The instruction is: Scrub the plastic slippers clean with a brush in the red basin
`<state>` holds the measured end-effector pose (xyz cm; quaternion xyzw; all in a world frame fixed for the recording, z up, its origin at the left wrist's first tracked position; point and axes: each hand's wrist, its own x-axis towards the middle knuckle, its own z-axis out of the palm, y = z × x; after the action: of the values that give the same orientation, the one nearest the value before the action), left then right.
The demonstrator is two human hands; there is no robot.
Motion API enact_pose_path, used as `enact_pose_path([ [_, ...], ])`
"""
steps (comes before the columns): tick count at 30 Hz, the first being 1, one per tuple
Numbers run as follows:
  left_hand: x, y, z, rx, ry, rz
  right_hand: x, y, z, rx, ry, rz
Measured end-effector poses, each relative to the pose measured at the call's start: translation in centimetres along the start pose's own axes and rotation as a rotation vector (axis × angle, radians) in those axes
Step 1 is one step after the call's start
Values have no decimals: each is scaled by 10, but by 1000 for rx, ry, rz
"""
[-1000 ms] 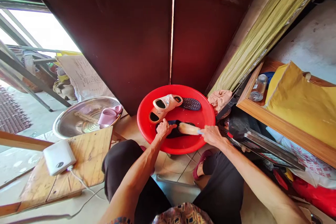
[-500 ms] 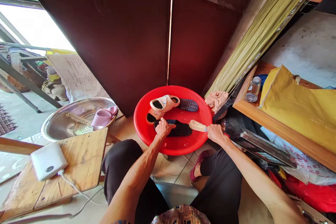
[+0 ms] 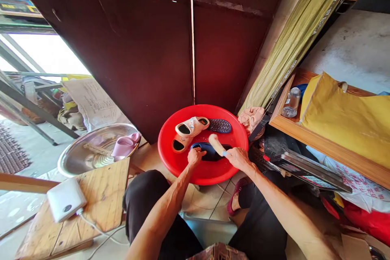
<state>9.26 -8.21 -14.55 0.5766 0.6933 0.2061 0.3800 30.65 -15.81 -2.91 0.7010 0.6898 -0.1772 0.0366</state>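
My left hand [image 3: 196, 156] is closed on the near left edge of a dark blue slipper [image 3: 210, 152] inside a red plastic basin [image 3: 170, 164]. In my right hand [image 3: 239, 157] is the handle of a pale scrubbing brush [image 3: 216, 144], its head above the slipper's right half. Whether the bristles touch it I cannot tell. Behind the slipper lie two cream slippers, one farther back [image 3: 192, 126] and one nearer [image 3: 180, 144]. Another dark slipper [image 3: 219, 126] rests sole up by the basin's back right wall.
Left of the basin, a metal bowl [image 3: 68, 160] holds pink slippers [image 3: 124, 146]. A wooden stool [image 3: 103, 195] carries a white power bank [image 3: 66, 200] with a cable. Dark red doors [image 3: 137, 57] stand behind. On the right are a wooden shelf [image 3: 319, 146] and a yellow bag [image 3: 344, 109].
The brush has moved left with my right hand, from beside the slipper's right end to over it. My left hand now grips the slipper lower at its near edge, and the slipper's blue shows more.
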Motion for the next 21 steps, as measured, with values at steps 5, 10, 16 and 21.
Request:
enact_pose_path([
  [5,-11,5,0,74,20,71,-22,-8,7,-122,41,-110],
  [10,-14,2,-5,137,24,80,-16,20,8,-192,-22,96],
  [16,-11,-1,-3,210,-14,27,-29,-6,18,-198,-28,86],
  [21,-11,-2,-1,230,-41,87,-51,-37,41,-114,73,-128],
])
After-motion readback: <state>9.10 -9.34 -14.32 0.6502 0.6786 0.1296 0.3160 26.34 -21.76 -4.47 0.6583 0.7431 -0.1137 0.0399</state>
